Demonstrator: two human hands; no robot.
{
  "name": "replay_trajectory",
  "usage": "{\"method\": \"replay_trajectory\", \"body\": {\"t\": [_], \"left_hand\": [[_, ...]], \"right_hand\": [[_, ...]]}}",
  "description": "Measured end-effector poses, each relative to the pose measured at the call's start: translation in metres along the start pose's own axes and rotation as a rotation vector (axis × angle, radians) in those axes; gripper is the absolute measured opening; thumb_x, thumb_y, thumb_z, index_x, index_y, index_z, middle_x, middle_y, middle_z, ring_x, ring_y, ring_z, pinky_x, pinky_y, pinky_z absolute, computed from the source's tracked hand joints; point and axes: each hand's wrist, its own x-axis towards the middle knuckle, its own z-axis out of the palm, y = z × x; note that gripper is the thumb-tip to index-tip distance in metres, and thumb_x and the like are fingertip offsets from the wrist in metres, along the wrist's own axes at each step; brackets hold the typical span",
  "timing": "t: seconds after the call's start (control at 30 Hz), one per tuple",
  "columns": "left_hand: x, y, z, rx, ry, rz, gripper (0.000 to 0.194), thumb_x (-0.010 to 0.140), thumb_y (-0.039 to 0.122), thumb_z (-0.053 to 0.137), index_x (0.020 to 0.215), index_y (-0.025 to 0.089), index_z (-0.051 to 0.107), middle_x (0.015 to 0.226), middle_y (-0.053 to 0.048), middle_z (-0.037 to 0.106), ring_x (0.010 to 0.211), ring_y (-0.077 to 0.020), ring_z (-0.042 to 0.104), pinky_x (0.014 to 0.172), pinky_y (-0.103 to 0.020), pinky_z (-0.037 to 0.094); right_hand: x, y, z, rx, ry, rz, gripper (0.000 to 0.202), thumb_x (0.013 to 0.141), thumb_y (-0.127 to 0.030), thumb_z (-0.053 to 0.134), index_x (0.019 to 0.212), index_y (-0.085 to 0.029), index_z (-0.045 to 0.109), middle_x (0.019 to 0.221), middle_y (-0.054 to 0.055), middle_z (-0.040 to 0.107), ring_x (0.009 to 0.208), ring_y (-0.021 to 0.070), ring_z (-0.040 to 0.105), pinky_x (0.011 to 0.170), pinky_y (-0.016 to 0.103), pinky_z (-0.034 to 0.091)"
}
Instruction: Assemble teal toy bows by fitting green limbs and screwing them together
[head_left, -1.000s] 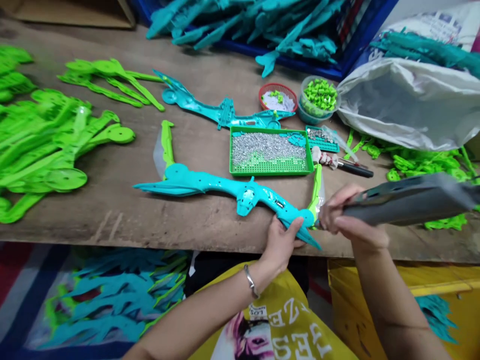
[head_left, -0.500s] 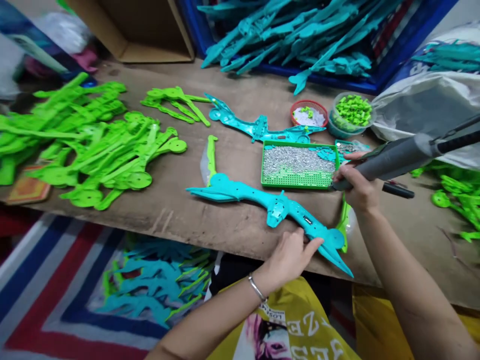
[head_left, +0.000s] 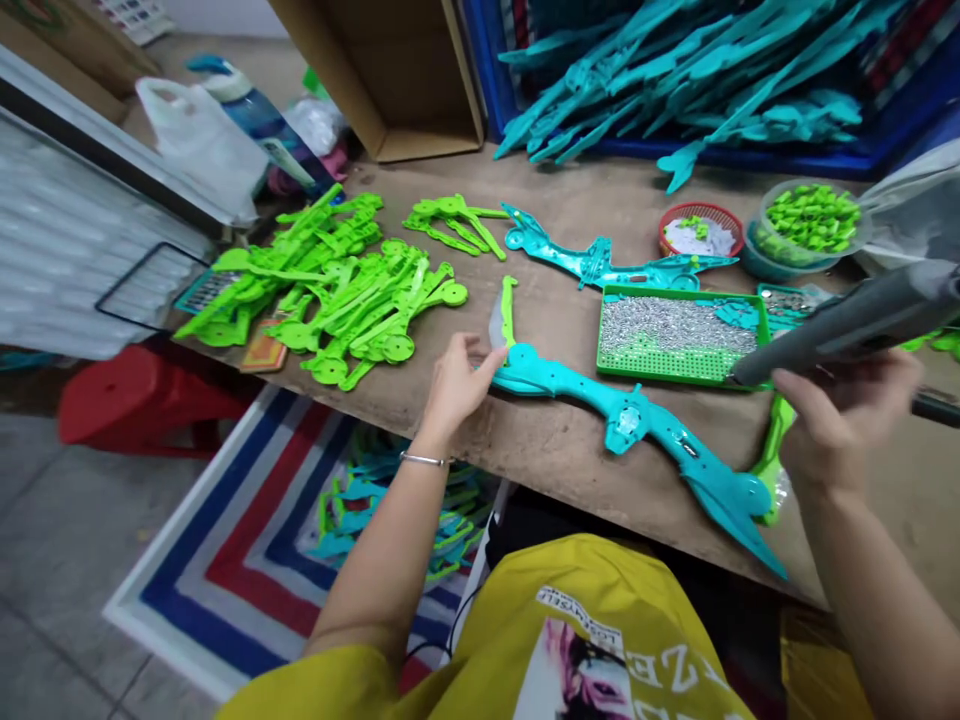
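Observation:
A long turquoise bow-shaped part [head_left: 577, 388] lies along the front of the table. My left hand [head_left: 457, 390] is at its left end, with that tip between thumb and fingers. Thin green pieces with clear bags, a left one [head_left: 508, 310] and a right one [head_left: 776, 450], extend from under both ends. A grey cylindrical tool [head_left: 847, 320] slants over the right corner of the green tray [head_left: 675, 372] of small metal pieces. Just below the tool, my right hand [head_left: 847, 410] has its thumb apart from it and its fingers loosely spread, slightly blurred.
Green parts [head_left: 352, 300] are heaped at the left. A second turquoise part [head_left: 577, 262] lies behind the tray, near a red basket [head_left: 667, 250] and a tub of green pieces [head_left: 814, 220]. Behind stand a cardboard box [head_left: 427, 145] and a blue crate [head_left: 772, 155] of turquoise parts.
The view has turned left. My left hand has gone from the bow-shaped part's right half to its left end. My right hand has loosened around the tool, which now overlaps the tray.

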Motion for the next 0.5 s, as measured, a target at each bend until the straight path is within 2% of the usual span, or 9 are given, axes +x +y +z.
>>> {"method": "replay_trajectory", "body": {"t": [0.03,0.07,0.13,0.17,0.23,0.33,0.4,0.43,0.5], "left_hand": [[0.003,-0.006,0.001,-0.038,-0.076,-0.024,0.047,0.081,0.048,0.07,0.112,0.014,0.061,0.103,-0.012,0.072,0.096,-0.0271,0.067,0.087,-0.039,0.05],[0.002,-0.009,0.004,-0.077,-0.129,-0.035,0.046,0.08,0.049,0.072,0.109,0.014,0.062,0.098,-0.011,0.073,0.092,-0.0256,0.068,0.083,-0.037,0.05],[-0.006,-0.012,0.012,-0.17,-0.201,-0.046,0.049,0.075,0.05,0.076,0.106,0.014,0.062,0.092,-0.008,0.073,0.086,-0.023,0.068,0.077,-0.033,0.051],[-0.013,-0.01,0.016,-0.227,-0.236,-0.057,0.053,0.073,0.05,0.078,0.107,0.014,0.061,0.089,-0.007,0.073,0.083,-0.0214,0.068,0.073,-0.032,0.051],[-0.028,-0.005,0.024,-0.349,-0.332,-0.103,0.06,0.068,0.048,0.083,0.111,0.014,0.058,0.085,-0.004,0.071,0.077,-0.0187,0.067,0.067,-0.028,0.05],[-0.052,0.004,0.034,-0.535,-0.461,-0.184,0.063,0.066,0.043,0.086,0.112,0.015,0.053,0.081,-0.001,0.07,0.074,-0.016,0.067,0.066,-0.026,0.05],[-0.065,0.008,0.039,-0.649,-0.512,-0.244,0.059,0.07,0.045,0.083,0.11,0.015,0.051,0.078,0.001,0.069,0.07,-0.0152,0.068,0.065,-0.026,0.051],[-0.07,0.009,0.041,-0.683,-0.521,-0.265,0.057,0.072,0.046,0.081,0.11,0.015,0.05,0.077,0.001,0.068,0.067,-0.015,0.068,0.064,-0.027,0.052],[-0.077,0.009,0.045,-0.709,-0.527,-0.276,0.056,0.075,0.048,0.079,0.11,0.015,0.049,0.077,0.002,0.067,0.063,-0.0148,0.068,0.062,-0.027,0.054]], "right_hand": [[-0.016,-0.007,0.0,0.023,0.036,-0.076,0.055,0.068,-0.031,0.083,0.115,-0.024,0.056,0.105,0.006,0.061,0.09,0.0199,0.062,0.08,0.037,0.05],[-0.033,-0.015,0.002,-0.02,0.0,-0.134,0.053,0.069,-0.027,0.081,0.116,-0.024,0.056,0.105,0.006,0.06,0.091,0.0203,0.062,0.081,0.037,0.05],[-0.065,-0.028,0.007,-0.212,-0.389,-0.148,0.043,0.079,-0.024,0.073,0.119,-0.023,0.059,0.11,0.01,0.062,0.102,0.0254,0.062,0.089,0.043,0.05],[-0.078,-0.031,0.01,-0.289,-0.529,-0.16,0.041,0.084,-0.025,0.069,0.123,-0.022,0.058,0.118,0.013,0.062,0.109,0.0283,0.061,0.094,0.047,0.05],[-0.094,-0.028,0.011,-0.406,-0.679,-0.187,0.037,0.089,-0.025,0.063,0.126,-0.021,0.059,0.128,0.015,0.062,0.122,0.0326,0.057,0.103,0.055,0.046],[-0.099,-0.012,0.001,-0.447,-0.672,-0.231,0.03,0.089,-0.021,0.063,0.119,-0.022,0.065,0.125,0.013,0.067,0.124,0.0325,0.059,0.11,0.059,0.04],[-0.1,-0.011,-0.01,-0.395,-0.562,-0.186,0.021,0.084,-0.019,0.067,0.105,-0.022,0.071,0.116,0.01,0.072,0.116,0.0305,0.064,0.108,0.057,0.043],[-0.101,-0.015,-0.013,-0.333,-0.496,-0.097,0.015,0.083,-0.02,0.07,0.097,-0.022,0.073,0.109,0.01,0.074,0.107,0.0285,0.067,0.103,0.053,0.048],[-0.109,-0.031,-0.012,-0.119,-0.45,0.274,0.008,0.082,-0.029,0.073,0.086,-0.022,0.074,0.092,0.008,0.076,0.082,0.023,0.071,0.082,0.042,0.058]]}}
